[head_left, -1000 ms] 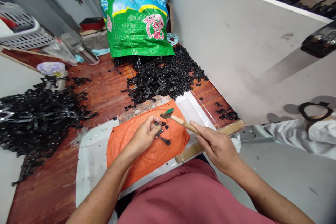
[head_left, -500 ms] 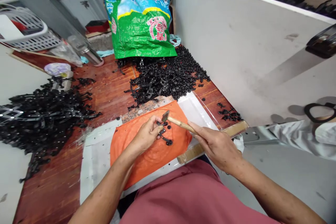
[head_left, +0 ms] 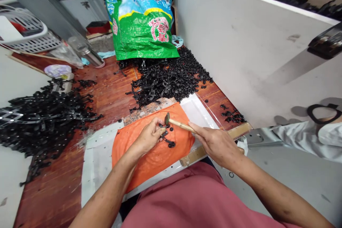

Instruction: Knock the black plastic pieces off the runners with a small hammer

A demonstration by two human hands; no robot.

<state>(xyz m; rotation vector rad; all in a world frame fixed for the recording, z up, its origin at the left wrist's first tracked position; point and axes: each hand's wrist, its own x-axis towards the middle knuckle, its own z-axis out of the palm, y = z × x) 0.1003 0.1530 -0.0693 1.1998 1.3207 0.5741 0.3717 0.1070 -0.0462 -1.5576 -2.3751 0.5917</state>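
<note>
On crinkled orange cloth, knobbly black plastic piece, wooden-handled hammer.

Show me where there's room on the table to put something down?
Bare wood lies between the left black pile and the pile by the green bag. The white sheet left of the orange cloth is free too. It's crowded where the left hand and hammer meet.

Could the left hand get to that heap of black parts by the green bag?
Probably yes: the left hand pins a black piece on the orange cloth, and nothing stands between it and the heap; it must let go first.
</note>
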